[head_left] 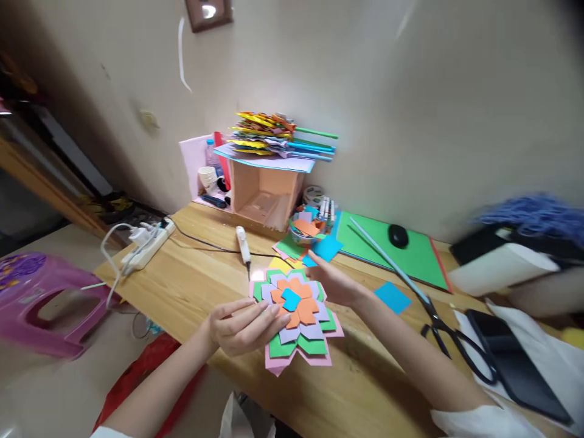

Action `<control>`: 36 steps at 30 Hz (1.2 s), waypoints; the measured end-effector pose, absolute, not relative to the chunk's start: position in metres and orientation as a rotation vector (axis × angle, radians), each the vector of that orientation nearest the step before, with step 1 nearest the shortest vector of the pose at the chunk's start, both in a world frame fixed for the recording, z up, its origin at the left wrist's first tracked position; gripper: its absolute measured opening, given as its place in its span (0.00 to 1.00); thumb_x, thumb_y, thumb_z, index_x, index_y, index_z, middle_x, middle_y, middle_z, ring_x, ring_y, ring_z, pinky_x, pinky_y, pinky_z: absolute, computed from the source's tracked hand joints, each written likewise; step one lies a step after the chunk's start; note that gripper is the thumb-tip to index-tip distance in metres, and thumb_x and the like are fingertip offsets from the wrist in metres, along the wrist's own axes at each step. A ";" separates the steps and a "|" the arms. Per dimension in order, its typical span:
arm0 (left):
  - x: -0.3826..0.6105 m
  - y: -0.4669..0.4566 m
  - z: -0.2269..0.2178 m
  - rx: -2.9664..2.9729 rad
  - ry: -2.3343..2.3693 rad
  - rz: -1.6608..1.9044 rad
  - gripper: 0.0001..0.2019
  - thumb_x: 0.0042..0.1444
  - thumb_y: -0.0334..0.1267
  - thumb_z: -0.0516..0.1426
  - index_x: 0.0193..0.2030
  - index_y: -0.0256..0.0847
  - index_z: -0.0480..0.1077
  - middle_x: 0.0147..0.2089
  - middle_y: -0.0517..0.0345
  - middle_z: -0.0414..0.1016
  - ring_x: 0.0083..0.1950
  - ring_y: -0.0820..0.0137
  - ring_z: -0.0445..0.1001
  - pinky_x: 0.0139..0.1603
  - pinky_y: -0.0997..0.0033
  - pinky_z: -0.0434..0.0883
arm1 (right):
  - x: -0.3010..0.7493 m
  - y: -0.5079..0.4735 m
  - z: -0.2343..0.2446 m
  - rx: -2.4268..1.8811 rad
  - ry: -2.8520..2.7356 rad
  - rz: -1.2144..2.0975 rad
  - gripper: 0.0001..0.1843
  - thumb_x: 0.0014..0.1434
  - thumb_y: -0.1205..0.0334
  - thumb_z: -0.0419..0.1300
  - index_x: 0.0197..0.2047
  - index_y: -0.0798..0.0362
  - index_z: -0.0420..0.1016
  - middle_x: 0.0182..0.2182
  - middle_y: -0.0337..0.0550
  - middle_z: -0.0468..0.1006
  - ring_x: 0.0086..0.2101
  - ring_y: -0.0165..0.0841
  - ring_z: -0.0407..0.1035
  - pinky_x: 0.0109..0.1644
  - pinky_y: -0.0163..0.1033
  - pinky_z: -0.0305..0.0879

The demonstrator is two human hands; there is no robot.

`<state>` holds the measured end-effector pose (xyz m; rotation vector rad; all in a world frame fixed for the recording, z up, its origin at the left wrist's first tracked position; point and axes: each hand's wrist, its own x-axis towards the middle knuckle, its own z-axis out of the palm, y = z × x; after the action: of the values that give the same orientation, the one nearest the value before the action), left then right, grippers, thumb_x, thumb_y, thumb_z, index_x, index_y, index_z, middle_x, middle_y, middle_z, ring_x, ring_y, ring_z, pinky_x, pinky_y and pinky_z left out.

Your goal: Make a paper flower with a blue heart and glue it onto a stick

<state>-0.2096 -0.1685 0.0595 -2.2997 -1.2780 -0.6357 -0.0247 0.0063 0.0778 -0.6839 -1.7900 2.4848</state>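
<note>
Pinching the left side of a layered paper flower (301, 310), the left hand (244, 328) has its fingers closed together across the petals, while the right hand (335, 283) is loosely open at the flower's far right edge, its fingertips partly hidden, so whether it grips anything cannot be told. The flower, pink, green, lavender and orange around a blue centre, is over the wooden desk (365, 377), with a blue paper square (393, 297) and black-handled scissors (437, 323) to its right and a scrap-filled bowl (305, 238) beyond.
</note>
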 end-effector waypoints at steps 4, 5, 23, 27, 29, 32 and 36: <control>-0.172 -0.119 0.067 -2.318 -0.989 -0.812 0.21 0.53 0.33 0.58 0.51 0.64 0.66 0.32 0.71 0.77 0.32 0.79 0.75 0.50 0.82 0.67 | 0.061 0.000 0.085 -0.780 -1.551 2.391 0.18 0.51 0.51 0.62 0.41 0.54 0.74 0.35 0.43 0.76 0.33 0.30 0.71 0.35 0.33 0.66; -0.161 -0.107 0.068 -2.291 -0.994 -0.868 0.23 0.53 0.33 0.57 0.53 0.63 0.64 0.36 0.69 0.77 0.37 0.78 0.75 0.54 0.78 0.65 | 0.077 -0.003 0.084 -0.823 -1.505 2.293 0.18 0.49 0.55 0.64 0.42 0.54 0.73 0.37 0.43 0.76 0.35 0.30 0.71 0.37 0.33 0.66; -0.025 -0.057 0.027 -1.863 -2.913 -2.790 0.18 0.53 0.48 0.55 0.44 0.38 0.67 0.47 0.49 0.74 0.45 0.65 0.74 0.47 0.65 0.70 | 0.146 -0.026 0.023 -0.975 -0.949 1.637 0.21 0.49 0.59 0.64 0.46 0.52 0.66 0.45 0.45 0.75 0.43 0.37 0.71 0.43 0.40 0.70; -0.039 -0.061 0.033 -1.730 -2.762 -3.144 0.20 0.47 0.43 0.61 0.47 0.38 0.68 0.50 0.48 0.73 0.50 0.61 0.72 0.48 0.63 0.70 | 0.133 -0.030 0.025 -0.952 -0.934 1.775 0.21 0.49 0.58 0.65 0.46 0.52 0.67 0.44 0.45 0.76 0.39 0.36 0.73 0.40 0.40 0.71; -0.045 -0.063 0.035 -1.655 -2.775 -3.172 0.20 0.46 0.41 0.63 0.46 0.37 0.69 0.50 0.48 0.73 0.51 0.60 0.71 0.49 0.63 0.69 | 0.126 -0.031 0.027 -0.955 -0.939 1.814 0.23 0.48 0.58 0.65 0.47 0.51 0.68 0.45 0.45 0.75 0.39 0.36 0.73 0.40 0.39 0.70; -0.054 -0.065 0.035 -1.510 -2.870 -3.117 0.20 0.45 0.41 0.63 0.44 0.35 0.71 0.48 0.47 0.75 0.50 0.59 0.72 0.49 0.63 0.69 | 0.115 -0.029 0.031 -0.975 -0.975 1.837 0.25 0.46 0.57 0.66 0.48 0.51 0.68 0.46 0.45 0.75 0.41 0.37 0.72 0.40 0.39 0.70; -0.071 -0.069 0.038 -1.426 -2.815 -3.129 0.18 0.44 0.41 0.64 0.42 0.35 0.72 0.46 0.49 0.76 0.47 0.61 0.74 0.47 0.65 0.70 | 0.099 -0.023 0.039 -0.968 -1.049 1.883 0.25 0.47 0.57 0.66 0.49 0.49 0.67 0.48 0.44 0.74 0.44 0.38 0.70 0.43 0.40 0.70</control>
<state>-0.0712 -0.0694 0.0378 -1.4256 -2.8148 -3.1285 0.0988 -0.0232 0.0393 -0.9677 -1.0490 1.8833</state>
